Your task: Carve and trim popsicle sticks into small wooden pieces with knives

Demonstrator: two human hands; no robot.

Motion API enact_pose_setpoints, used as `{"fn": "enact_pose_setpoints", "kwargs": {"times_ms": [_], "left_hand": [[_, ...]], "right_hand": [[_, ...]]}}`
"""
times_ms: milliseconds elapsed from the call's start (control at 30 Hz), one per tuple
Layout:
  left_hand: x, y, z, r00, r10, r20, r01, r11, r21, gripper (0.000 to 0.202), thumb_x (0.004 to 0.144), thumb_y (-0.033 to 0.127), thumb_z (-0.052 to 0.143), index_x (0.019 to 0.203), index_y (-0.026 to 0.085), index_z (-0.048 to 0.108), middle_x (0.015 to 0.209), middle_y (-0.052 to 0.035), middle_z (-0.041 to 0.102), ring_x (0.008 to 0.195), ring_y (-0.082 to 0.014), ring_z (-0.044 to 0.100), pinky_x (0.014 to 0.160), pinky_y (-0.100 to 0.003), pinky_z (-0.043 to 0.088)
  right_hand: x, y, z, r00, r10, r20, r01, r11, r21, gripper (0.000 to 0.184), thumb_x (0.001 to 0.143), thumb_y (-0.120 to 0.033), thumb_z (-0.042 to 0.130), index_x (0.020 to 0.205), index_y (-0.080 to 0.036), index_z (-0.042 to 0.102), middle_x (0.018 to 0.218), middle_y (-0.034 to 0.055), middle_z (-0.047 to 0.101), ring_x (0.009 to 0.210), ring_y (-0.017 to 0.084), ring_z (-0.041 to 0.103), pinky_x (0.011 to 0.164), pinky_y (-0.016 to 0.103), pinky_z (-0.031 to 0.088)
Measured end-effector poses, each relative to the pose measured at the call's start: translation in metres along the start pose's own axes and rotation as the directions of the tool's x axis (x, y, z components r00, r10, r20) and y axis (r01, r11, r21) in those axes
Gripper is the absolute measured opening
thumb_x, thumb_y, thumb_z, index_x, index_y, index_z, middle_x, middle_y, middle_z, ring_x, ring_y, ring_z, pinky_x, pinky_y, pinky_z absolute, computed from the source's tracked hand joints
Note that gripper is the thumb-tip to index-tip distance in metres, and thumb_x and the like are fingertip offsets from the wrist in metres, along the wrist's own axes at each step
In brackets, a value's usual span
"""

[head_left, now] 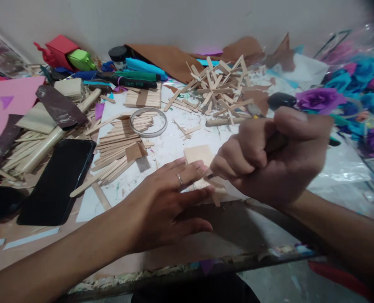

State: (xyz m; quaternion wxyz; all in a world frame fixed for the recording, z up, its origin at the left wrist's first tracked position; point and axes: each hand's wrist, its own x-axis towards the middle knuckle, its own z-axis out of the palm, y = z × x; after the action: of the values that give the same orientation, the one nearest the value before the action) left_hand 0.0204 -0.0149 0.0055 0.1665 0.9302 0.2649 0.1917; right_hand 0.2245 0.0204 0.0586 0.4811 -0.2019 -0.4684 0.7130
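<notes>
My left hand [171, 198], with a ring on one finger, lies flat with its fingers stretched out. Its fingertips press on a small pale wooden piece [200, 154] and on short craft sticks beside it. My right hand [269, 155] is closed in a fist around a dark-handled tool [275, 141]. A thin dark tip shows below the fist, close to the left fingertips and the sticks; the rest of the tool is hidden by the fingers, so its kind cannot be made out. A popsicle stick [217, 198] pokes out under the left hand's fingers.
Loose craft sticks [111, 147] lie beside a tape ring [149, 134]. Behind stands a tangled pile of sticks [218, 84]. A black phone [57, 181] is at left, a marker [136, 82] at the back, paper flowers [321, 100] at right. The table edge [161, 275] is near me.
</notes>
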Motion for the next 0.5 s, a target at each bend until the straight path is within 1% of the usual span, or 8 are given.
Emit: {"fn": "enact_pose_setpoints", "kwargs": {"times_ms": [67, 133, 200, 233, 367, 433, 500], "left_hand": [[0.001, 0.001, 0.0, 1.0, -0.009, 0.017, 0.009, 1.0, 0.001, 0.052, 0.097, 0.06, 0.06, 0.135, 0.025, 0.068, 0.149, -0.0143, 0.061, 0.143, -0.0345, 0.054, 0.123, -0.062, 0.036], [0.001, 0.001, 0.0, 0.999, -0.014, 0.033, 0.014, 1.0, 0.017, 0.052, 0.097, 0.06, 0.059, 0.135, 0.025, 0.068, 0.15, -0.0136, 0.061, 0.144, -0.0343, 0.053, 0.124, -0.062, 0.036], [0.001, 0.001, 0.001, 1.0, -0.012, 0.025, 0.011, 1.0, 0.029, 0.052, 0.098, 0.059, 0.059, 0.137, 0.026, 0.066, 0.152, -0.0131, 0.059, 0.146, -0.0334, 0.051, 0.124, -0.062, 0.035], [0.001, 0.001, 0.002, 1.0, -0.011, 0.019, 0.01, 1.0, 0.03, 0.052, 0.098, 0.059, 0.059, 0.138, 0.026, 0.066, 0.152, -0.0128, 0.059, 0.146, -0.0331, 0.05, 0.125, -0.061, 0.034], [0.001, 0.0, 0.002, 1.0, -0.008, 0.016, 0.008, 1.0, 0.008, 0.052, 0.096, 0.06, 0.061, 0.136, 0.027, 0.066, 0.152, -0.0121, 0.058, 0.148, -0.0325, 0.048, 0.125, -0.059, 0.036], [0.001, -0.001, 0.002, 1.0, 0.0, 0.011, 0.0, 1.0, 0.006, 0.052, 0.096, 0.059, 0.062, 0.134, 0.025, 0.068, 0.152, -0.0142, 0.057, 0.147, -0.033, 0.048, 0.124, -0.058, 0.037], [0.001, -0.001, 0.003, 1.0, 0.002, -0.006, -0.002, 1.0, 0.004, 0.049, 0.096, 0.057, 0.064, 0.13, 0.023, 0.071, 0.152, -0.0162, 0.057, 0.145, -0.0336, 0.05, 0.122, -0.058, 0.039]], "right_hand": [[0.001, 0.0, -0.001, 0.999, -0.013, 0.034, 0.012, 1.0, 0.013, 0.059, 0.085, -0.038, 0.066, 0.049, -0.021, 0.023, 0.042, -0.0054, 0.02, 0.036, 0.009, 0.019, 0.039, 0.03, 0.021], [0.002, 0.0, -0.002, 0.996, 0.001, 0.085, -0.002, 1.0, 0.002, 0.058, 0.089, -0.038, 0.063, 0.047, -0.022, 0.026, 0.041, -0.0056, 0.019, 0.037, 0.009, 0.02, 0.039, 0.029, 0.023], [0.003, 0.0, -0.003, 0.992, 0.017, 0.123, -0.015, 1.0, -0.013, 0.059, 0.092, -0.04, 0.062, 0.046, -0.022, 0.03, 0.04, -0.0058, 0.02, 0.037, 0.009, 0.021, 0.04, 0.029, 0.024], [0.003, 0.002, -0.002, 0.992, 0.02, 0.123, -0.018, 1.0, -0.015, 0.059, 0.092, -0.04, 0.063, 0.045, -0.022, 0.031, 0.04, -0.0059, 0.02, 0.037, 0.009, 0.022, 0.04, 0.029, 0.024], [0.004, 0.009, 0.004, 0.999, -0.018, 0.031, 0.018, 1.0, 0.011, 0.061, 0.089, -0.041, 0.068, 0.044, -0.022, 0.032, 0.04, -0.0069, 0.019, 0.036, 0.008, 0.021, 0.039, 0.028, 0.02], [0.005, 0.014, 0.008, 0.999, -0.031, -0.026, 0.032, 0.999, 0.033, 0.066, 0.092, -0.048, 0.065, 0.043, -0.021, 0.029, 0.04, -0.0074, 0.017, 0.035, 0.006, 0.018, 0.038, 0.027, 0.015], [0.006, 0.017, 0.01, 0.997, -0.05, -0.054, 0.053, 0.997, 0.053, 0.07, 0.095, -0.056, 0.059, 0.044, -0.021, 0.027, 0.039, -0.0075, 0.013, 0.034, 0.006, 0.014, 0.037, 0.027, 0.012]]}}
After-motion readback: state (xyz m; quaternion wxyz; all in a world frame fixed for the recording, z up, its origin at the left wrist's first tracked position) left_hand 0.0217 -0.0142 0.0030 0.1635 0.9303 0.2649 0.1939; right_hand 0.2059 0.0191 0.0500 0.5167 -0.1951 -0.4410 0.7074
